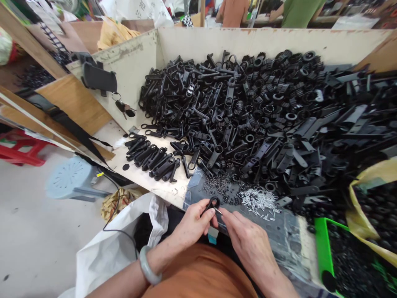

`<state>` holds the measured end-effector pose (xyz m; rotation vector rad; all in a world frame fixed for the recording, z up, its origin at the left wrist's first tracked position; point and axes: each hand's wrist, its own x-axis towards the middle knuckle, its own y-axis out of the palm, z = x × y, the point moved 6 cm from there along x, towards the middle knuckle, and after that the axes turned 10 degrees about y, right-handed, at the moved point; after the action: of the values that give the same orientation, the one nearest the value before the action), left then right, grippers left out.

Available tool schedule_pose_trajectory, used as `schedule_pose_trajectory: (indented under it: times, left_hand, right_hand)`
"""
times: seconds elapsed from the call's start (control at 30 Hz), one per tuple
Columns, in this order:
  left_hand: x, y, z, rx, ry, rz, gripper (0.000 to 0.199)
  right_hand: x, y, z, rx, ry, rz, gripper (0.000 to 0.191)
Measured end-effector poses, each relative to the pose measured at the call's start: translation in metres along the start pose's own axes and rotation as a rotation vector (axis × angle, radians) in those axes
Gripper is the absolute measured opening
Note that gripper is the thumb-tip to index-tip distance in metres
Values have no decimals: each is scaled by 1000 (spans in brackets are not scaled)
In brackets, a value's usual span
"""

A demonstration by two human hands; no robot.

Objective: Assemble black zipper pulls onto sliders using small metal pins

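Near the bench's front edge, my left hand (pixel 194 221) is closed round a black plastic part (pixel 214 202) whose ring end shows above the fingers. My right hand (pixel 245 234) is beside it, its fingers pinching a thin silvery piece (pixel 218 211) against the black part. Just beyond the hands lie small dark pieces (pixel 217 184) and a pile of silver pins (pixel 259 200). To the left, several black handle-like parts (pixel 155 159) lie in a row on the pale board (pixel 145 178).
A large heap of black parts (pixel 229 103) fills the walled bench. At the right are a green bin (pixel 321 244) and a yellow bag (pixel 356 207). Keys (pixel 125 108) hang at the left wall. A white sack (pixel 102 252) and blue stool (pixel 70 178) stand lower left.
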<state>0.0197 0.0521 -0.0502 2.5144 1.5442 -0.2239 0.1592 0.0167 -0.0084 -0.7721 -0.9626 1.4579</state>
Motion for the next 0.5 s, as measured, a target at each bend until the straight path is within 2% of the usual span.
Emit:
schedule_pose_trajectory:
  times: [0.37, 0.5]
  left_hand:
    - [0, 1, 3, 0, -2, -9, 31]
    - [0, 1, 3, -11, -9, -13, 32]
  right_hand:
    - [-1, 5, -3, 131, 53, 64, 37]
    - [-1, 7, -3, 158, 74, 129, 37]
